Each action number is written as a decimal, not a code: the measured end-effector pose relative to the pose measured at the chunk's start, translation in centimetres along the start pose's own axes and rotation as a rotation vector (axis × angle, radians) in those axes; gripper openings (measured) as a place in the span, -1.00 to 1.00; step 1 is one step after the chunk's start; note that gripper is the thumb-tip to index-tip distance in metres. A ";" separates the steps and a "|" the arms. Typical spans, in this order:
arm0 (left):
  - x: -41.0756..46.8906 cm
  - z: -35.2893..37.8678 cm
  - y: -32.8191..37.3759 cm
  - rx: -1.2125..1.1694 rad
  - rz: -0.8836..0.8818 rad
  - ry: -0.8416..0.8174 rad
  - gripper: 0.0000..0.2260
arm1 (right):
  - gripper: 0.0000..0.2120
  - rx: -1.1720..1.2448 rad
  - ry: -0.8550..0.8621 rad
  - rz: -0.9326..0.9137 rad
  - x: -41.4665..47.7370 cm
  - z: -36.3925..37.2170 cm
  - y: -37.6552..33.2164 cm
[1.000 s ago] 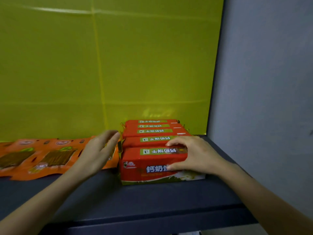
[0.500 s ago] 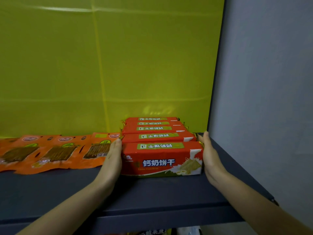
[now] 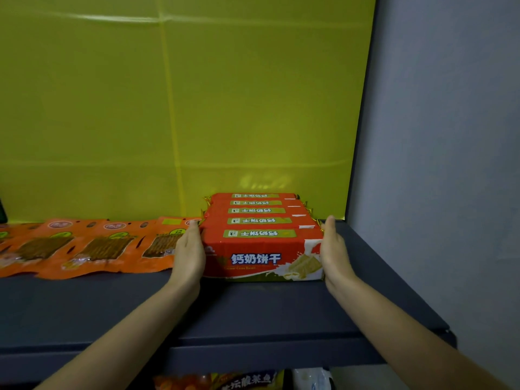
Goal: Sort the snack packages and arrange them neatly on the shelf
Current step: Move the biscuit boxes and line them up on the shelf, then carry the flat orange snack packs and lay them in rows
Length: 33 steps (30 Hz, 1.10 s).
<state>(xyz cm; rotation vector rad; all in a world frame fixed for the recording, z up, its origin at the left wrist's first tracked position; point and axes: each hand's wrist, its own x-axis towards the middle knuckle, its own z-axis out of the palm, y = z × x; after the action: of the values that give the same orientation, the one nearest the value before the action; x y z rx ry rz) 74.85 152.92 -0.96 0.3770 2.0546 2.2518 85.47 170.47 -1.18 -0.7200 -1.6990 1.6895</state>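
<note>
Five red biscuit packs [image 3: 260, 220] stand in a row on the dark shelf [image 3: 253, 313] in the head view, one behind another and touching, running from the middle of the shelf back to the yellow back panel [image 3: 197, 108]. The front pack [image 3: 261, 257] faces the camera with blue-and-white lettering and a picture of biscuits at its right end; each pack shows a green label strip on top.

The left hand [image 3: 190, 254] lies flat against the left end of the row, its fingers [image 3: 192, 232] straight and together, pointing toward the back panel and touching the front packs. The right hand [image 3: 334, 254] mirrors it on the right end, its fingers [image 3: 329, 229] also straight and together, pressed along the side of the front pack. Neither hand curls round anything; the row sits between the two palms. Both forearms reach in from the lower edge of the picture.

To the left of the left hand, several orange pouches [image 3: 92, 249] lie flat on the shelf side by side, overlapping a little, each with a clear window showing brown strips. The nearest pouch runs under or behind the left hand; which one I cannot tell.

A grey wall [image 3: 450, 136] closes the right side of the shelf. Under the shelf's front edge, the tops of other snack bags [image 3: 242, 382] show, partly hidden.
</note>
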 end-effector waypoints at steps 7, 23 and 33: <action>0.7 -3.1 1.0 0.332 0.234 -0.032 -0.54 | -0.56 -0.565 -0.001 -0.541 0.3 -2.1 -2.7; -3.6 -28.0 4.8 1.491 0.553 0.339 -0.66 | -0.77 -0.906 -0.797 -1.201 -10.4 22.9 -7.2; -8.4 -51.3 5.2 1.666 0.396 0.499 -0.74 | -0.78 -0.806 -0.998 -1.280 -22.7 43.6 -5.5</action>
<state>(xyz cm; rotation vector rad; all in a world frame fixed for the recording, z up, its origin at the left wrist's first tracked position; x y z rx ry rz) 71.90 100.76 -0.87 0.2385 3.8268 0.0286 67.62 124.66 3.90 1.0134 -2.5788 0.3206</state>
